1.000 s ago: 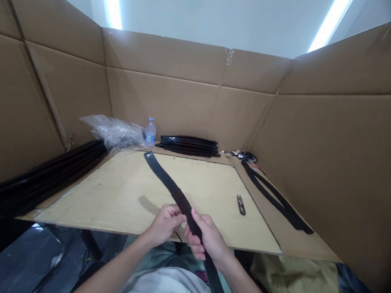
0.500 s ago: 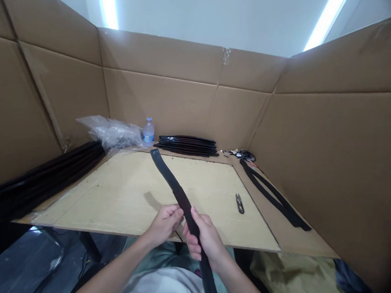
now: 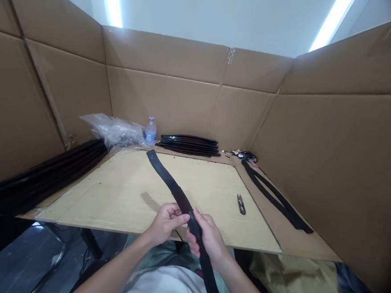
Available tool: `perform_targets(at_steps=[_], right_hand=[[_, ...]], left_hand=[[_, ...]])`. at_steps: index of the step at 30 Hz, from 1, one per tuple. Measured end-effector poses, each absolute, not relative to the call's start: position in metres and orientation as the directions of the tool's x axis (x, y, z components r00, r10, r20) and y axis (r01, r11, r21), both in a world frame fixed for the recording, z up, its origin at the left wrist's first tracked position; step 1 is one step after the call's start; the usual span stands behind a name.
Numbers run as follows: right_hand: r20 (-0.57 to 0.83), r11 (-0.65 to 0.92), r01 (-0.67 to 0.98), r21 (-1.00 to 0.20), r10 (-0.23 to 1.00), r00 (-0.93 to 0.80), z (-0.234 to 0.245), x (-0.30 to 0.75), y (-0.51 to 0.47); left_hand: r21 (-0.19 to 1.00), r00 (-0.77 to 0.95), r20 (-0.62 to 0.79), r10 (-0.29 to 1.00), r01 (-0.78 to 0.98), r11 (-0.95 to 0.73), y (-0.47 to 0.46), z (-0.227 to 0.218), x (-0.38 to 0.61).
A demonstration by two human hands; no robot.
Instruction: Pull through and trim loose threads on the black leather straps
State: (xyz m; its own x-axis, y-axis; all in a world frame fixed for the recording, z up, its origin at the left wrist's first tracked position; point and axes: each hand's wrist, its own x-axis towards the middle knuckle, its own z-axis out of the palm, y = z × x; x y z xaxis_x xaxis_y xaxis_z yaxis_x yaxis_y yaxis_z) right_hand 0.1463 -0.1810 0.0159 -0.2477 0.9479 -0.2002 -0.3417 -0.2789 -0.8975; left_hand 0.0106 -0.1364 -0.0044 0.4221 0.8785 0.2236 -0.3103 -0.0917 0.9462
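A long black strap-like strip (image 3: 163, 170) slants through both hands, from above the board down past my lap. Its upper stretch is smooth and a little shiny; a step partway down leads into a duller section. My left hand (image 3: 169, 223) pinches the strip's left edge, thumb lying across its face. Lower on the right side, my right hand (image 3: 206, 236) wraps round the strip with the thumb on top. The fingers behind the strip are partly hidden. A pair of small thread snips (image 3: 241, 204) lies on the board to the right of my hands.
Cardboard walls (image 3: 172, 96) enclose the wooden board (image 3: 112, 194). At the back stand a stack of black strips (image 3: 189, 145), a water bottle (image 3: 150, 132) and a clear plastic bag (image 3: 116, 132). More black strips (image 3: 46, 172) lie left; two joined strips (image 3: 275, 197) lie right.
My left thumb has moved right, farther across the strip's face. The strip's top end has shifted slightly left, and the camera view has turned a little.
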Motion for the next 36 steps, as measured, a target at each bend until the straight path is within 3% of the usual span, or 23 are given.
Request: perform_targets(at_steps=[7,16,20,26,30,36], right_hand=[[-0.147,-0.166,-0.174,-0.971,0.982,-0.116,0.014,0.147,-0.178],[-0.184,-0.193,-0.104,-0.976,0.979,-0.087,0.015,0.148,-0.177],[-0.114,-0.117,-0.095,-0.989,0.993,-0.033,0.013,0.147,-0.176],[0.037,0.035,-0.030,-0.999,0.998,-0.055,0.013,0.152,-0.177],[0.081,0.070,-0.091,-0.993,0.989,-0.124,0.021,0.156,-0.178],[0.016,-0.062,-0.278,-0.959,0.963,-0.270,0.023,0.158,-0.180]], left_hand=[[0.949,0.415,0.129,0.901,-0.314,0.009,-0.142,0.006,0.018],[0.963,0.394,0.133,0.909,-0.270,-0.024,-0.147,0.010,0.022],[0.959,0.328,0.110,0.938,-0.284,-0.013,-0.143,0.005,0.021],[0.971,0.211,0.182,0.960,-0.191,-0.143,-0.141,0.007,0.020],[0.969,0.251,0.217,0.943,-0.174,-0.177,-0.140,0.011,0.017],[0.929,0.491,0.164,0.855,-0.368,0.033,-0.139,0.010,0.013]])
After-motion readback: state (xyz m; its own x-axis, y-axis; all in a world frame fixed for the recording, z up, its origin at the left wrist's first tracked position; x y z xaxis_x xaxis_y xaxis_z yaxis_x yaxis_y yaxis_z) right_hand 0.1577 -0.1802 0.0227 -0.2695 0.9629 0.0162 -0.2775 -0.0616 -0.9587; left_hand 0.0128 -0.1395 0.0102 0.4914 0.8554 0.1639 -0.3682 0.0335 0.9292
